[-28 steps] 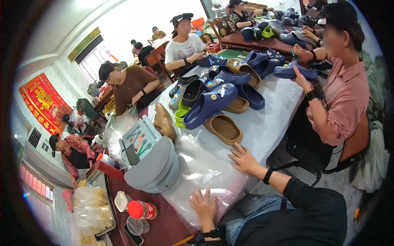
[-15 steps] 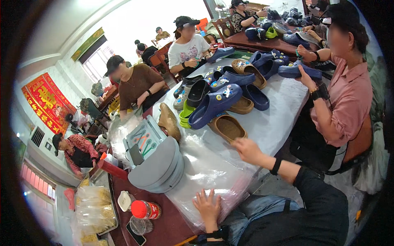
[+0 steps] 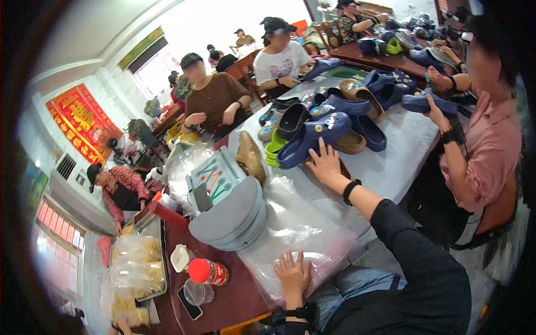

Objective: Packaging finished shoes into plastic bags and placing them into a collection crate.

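My left hand [image 3: 293,274] lies flat, fingers spread, on a stack of clear plastic bags [image 3: 290,218] along the table's near side. Reaching forward, my right hand [image 3: 328,168] is open, its fingertips at the near side of a navy clog [image 3: 318,132] with small charms on top; whether they touch it I cannot tell. Under that hand, a brown clog is mostly hidden. Around the navy clog are a black clog [image 3: 291,121], a lime green clog [image 3: 274,149], an empty-looking navy clog [image 3: 369,134] and several more in a pile. A tan clog [image 3: 250,156] rests on its side farther left.
Left of the bags stands a grey plastic case [image 3: 231,220] with small coloured tools on it. Nearer are a red-lidded jar [image 3: 207,272], a white tub [image 3: 181,258], a clear cup [image 3: 198,290] and a phone [image 3: 190,303]. A co-worker at right holds a navy clog [image 3: 429,104]; others sit across the table.
My right hand has moved forward and left from the brown clog's near end to the navy clog, fingers spreading. My left hand stays on the bags. The view has shifted; the brown-shirted co-worker has straightened up.
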Tool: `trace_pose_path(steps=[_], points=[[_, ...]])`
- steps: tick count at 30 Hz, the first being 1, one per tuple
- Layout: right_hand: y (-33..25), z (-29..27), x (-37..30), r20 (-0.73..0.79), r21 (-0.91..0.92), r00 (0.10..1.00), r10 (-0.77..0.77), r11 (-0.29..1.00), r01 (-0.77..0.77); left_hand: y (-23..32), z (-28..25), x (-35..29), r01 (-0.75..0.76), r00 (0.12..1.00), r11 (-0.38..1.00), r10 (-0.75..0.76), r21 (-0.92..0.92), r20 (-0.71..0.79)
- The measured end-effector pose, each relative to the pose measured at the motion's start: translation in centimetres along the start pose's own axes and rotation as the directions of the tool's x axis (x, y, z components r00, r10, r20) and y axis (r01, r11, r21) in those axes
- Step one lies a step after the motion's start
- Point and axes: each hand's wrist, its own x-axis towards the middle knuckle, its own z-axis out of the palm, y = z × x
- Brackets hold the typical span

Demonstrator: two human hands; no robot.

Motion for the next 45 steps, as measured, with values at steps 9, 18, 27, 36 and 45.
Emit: trace_pose_path(steps=[9,18,27,36,45], points=[[-2.8,-1.4,3.6,-0.03,0.095,0.998,-0.052,0.994,0.054,0.3,-1.2,0.4,0.012,0.999,1.0,-0.012,-0.009,-0.04],[0.7,-2.8,2.9,-0.135,0.128,0.991,-0.001,0.992,0.018,-0.1,-0.3,0.0,0.025,0.998,0.999,-0.027,-0.025,-0.057],[8.0,-0.5,-3.0,0.391,0.897,0.712,0.583,-0.069,-0.437,-0.7,0.9,0.0,0.025,0.999,0.994,-0.027,-0.103,-0.017],[11.1,-4.5,-3.1,0.182,0.854,0.867,0.464,0.363,-0.373,-1.1,-6.8,-0.6,0.012,0.999,0.845,0.008,-0.534,0.035],[5.2,-18.8,-11.6,0.854,0.349,0.47,-0.224,-0.424,-0.836,-3.7,-4.9,-5.0,0.011,0.96,0.996,0.013,-0.083,0.28]])
